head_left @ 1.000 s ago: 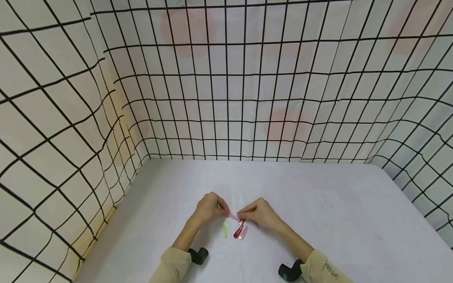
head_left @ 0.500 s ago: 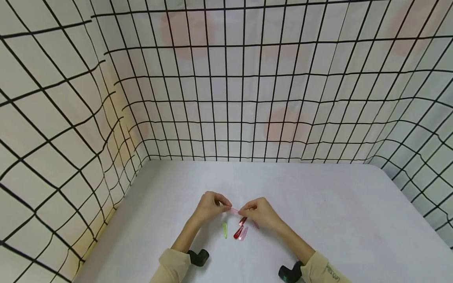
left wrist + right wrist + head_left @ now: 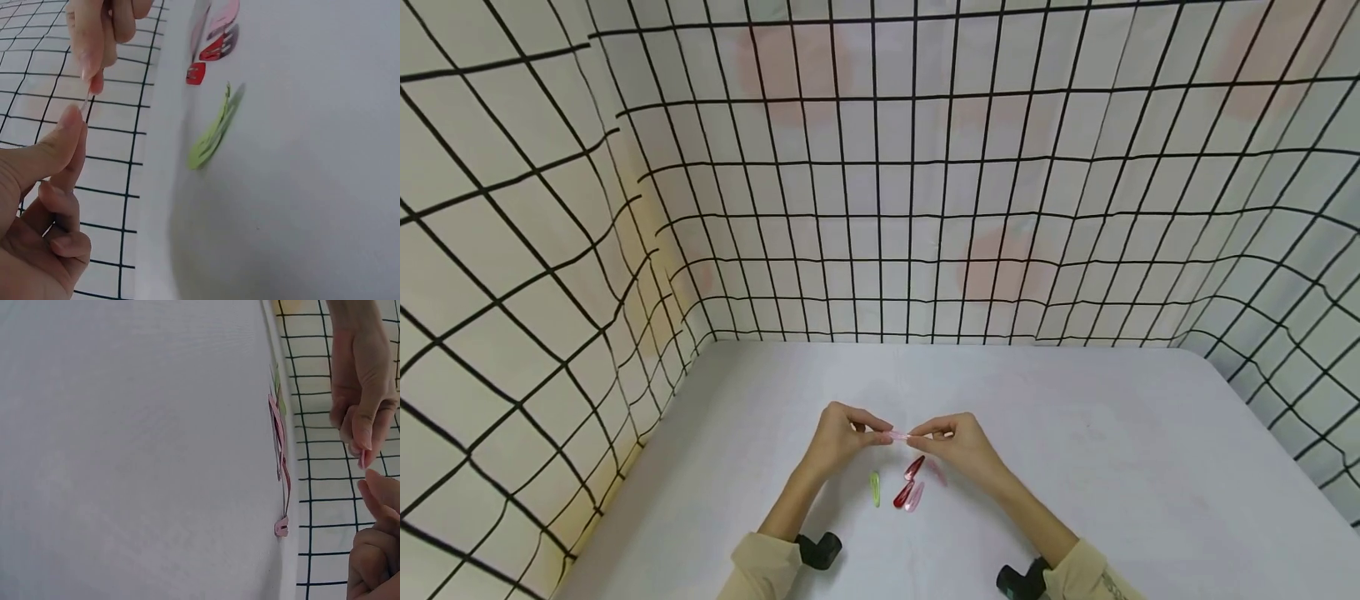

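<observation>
A pink snap hair clip (image 3: pixel 898 435) is stretched between my two hands, raised above the table. My left hand (image 3: pixel 847 432) pinches one end between thumb and forefinger; my right hand (image 3: pixel 958 442) pinches the opposite end. Fingertips cover both ends of this clip. Just below the hands, two red hair clips (image 3: pixel 903 494) lie on the table with two more pink clips (image 3: pixel 914 497) beside them. A light green hair clip (image 3: pixel 875 489) lies apart to their left, and shows larger in the left wrist view (image 3: pixel 209 137).
The white tabletop (image 3: pixel 1075 433) spreads around the hands. Black grid netting (image 3: pixel 880 217) over white sheeting rises behind the table and on both sides. A black wrist camera (image 3: pixel 820 550) sits on the left wrist, another (image 3: pixel 1022 581) on the right.
Both hands have risen and moved slightly away from the loose clips, carrying the pink clip, which has turned from slanted to nearly level. The loose clips have stayed put and are less covered.
</observation>
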Demonstrator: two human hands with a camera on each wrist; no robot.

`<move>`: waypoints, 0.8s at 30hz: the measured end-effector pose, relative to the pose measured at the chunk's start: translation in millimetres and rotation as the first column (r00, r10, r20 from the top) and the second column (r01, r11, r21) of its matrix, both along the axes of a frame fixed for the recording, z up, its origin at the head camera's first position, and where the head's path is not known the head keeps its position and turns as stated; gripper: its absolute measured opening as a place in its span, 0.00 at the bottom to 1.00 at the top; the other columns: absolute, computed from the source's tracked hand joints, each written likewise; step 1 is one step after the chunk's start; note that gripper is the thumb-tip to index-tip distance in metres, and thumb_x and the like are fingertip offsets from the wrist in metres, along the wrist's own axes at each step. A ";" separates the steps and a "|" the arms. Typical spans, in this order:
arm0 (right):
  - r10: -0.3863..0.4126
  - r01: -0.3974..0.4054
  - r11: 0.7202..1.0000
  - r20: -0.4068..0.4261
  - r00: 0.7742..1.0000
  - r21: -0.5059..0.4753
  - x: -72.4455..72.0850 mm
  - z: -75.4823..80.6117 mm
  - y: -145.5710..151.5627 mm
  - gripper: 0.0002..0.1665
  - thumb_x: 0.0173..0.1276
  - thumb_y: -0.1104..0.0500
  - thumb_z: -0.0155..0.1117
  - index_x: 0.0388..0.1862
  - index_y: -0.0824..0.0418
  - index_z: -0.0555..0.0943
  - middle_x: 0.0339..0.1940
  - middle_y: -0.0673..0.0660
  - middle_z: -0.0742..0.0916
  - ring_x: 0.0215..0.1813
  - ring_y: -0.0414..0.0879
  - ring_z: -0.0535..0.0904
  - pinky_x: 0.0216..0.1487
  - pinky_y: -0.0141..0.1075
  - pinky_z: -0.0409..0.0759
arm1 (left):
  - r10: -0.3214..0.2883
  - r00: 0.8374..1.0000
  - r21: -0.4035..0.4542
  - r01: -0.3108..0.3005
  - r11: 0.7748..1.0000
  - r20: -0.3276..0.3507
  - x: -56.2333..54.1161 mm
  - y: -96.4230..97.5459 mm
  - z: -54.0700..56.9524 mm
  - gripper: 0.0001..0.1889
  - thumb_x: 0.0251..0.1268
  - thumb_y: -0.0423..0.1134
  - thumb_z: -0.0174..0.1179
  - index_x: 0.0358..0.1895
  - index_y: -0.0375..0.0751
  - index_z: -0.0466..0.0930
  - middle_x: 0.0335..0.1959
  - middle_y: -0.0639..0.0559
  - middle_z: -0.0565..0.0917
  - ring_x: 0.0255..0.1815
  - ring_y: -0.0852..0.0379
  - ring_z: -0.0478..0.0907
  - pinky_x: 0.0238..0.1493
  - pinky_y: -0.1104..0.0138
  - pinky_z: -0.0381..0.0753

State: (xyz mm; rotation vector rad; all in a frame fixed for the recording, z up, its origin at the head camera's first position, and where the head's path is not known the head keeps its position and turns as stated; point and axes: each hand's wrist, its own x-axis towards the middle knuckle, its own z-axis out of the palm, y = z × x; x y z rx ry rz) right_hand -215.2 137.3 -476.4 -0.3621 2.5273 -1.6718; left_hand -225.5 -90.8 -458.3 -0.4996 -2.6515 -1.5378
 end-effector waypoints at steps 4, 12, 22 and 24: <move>0.028 -0.033 0.999 -0.135 0.990 -0.030 1.3 1.5 -0.6 0.07 0.63 0.56 0.78 0.40 0.56 0.94 0.27 0.51 0.90 0.23 0.34 0.67 0.25 0.25 0.65 | 0.019 1.000 0.057 -0.020 0.998 0.013 -0.4 -1.9 1.8 0.06 0.49 0.34 0.81 0.32 0.40 0.94 0.28 0.46 0.92 0.22 0.60 0.67 0.22 0.74 0.62; 0.008 -0.041 0.994 -0.305 0.952 -0.101 2.9 1.3 -0.2 0.07 0.65 0.61 0.76 0.41 0.59 0.93 0.29 0.64 0.91 0.25 0.34 0.70 0.28 0.26 0.70 | 0.012 0.999 0.146 -0.019 0.989 0.048 -1.0 -0.8 4.3 0.06 0.51 0.33 0.80 0.33 0.39 0.94 0.32 0.45 0.93 0.23 0.62 0.65 0.24 0.74 0.64; -0.041 0.009 0.989 -0.226 0.973 -0.145 4.2 11.2 1.2 0.07 0.66 0.56 0.75 0.38 0.59 0.93 0.23 0.59 0.85 0.21 0.34 0.61 0.22 0.28 0.59 | -0.028 0.985 0.311 -0.027 0.950 0.169 0.7 4.6 6.6 0.07 0.54 0.28 0.76 0.36 0.29 0.92 0.36 0.38 0.92 0.33 0.63 0.83 0.36 0.72 0.80; -0.037 0.011 0.989 -0.176 0.984 -0.146 3.8 13.2 2.5 0.08 0.67 0.54 0.75 0.39 0.58 0.93 0.26 0.62 0.85 0.24 0.35 0.64 0.25 0.28 0.63 | -0.033 0.983 0.328 -0.029 0.944 0.180 0.4 5.4 8.0 0.07 0.55 0.28 0.76 0.36 0.29 0.91 0.36 0.37 0.92 0.33 0.63 0.82 0.35 0.72 0.79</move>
